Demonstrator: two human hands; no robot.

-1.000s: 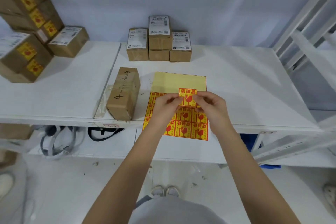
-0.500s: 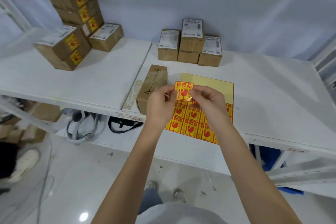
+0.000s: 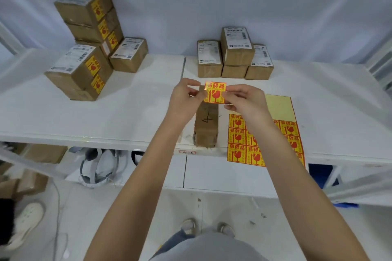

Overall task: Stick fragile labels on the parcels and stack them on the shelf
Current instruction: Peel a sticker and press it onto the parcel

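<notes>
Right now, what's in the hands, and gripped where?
One peeled fragile label, pinched by both hands: the left hand holds its left edge, the right hand its right edge. It is held up over the parcel marked "4-", not yet stuck on.

A single yellow-and-red fragile label (image 3: pixel 215 92) is pinched at its edges by the left hand (image 3: pixel 184 97) and the right hand (image 3: pixel 246 101), above a brown parcel (image 3: pixel 206 128) lying on the white shelf (image 3: pixel 106 112). The label sheet (image 3: pixel 265 140) is laid just right of the parcel. Labelled parcels (image 3: pixel 84 48) are stacked at the left; unlabelled parcels (image 3: pixel 234 55) are grouped at the back.
</notes>
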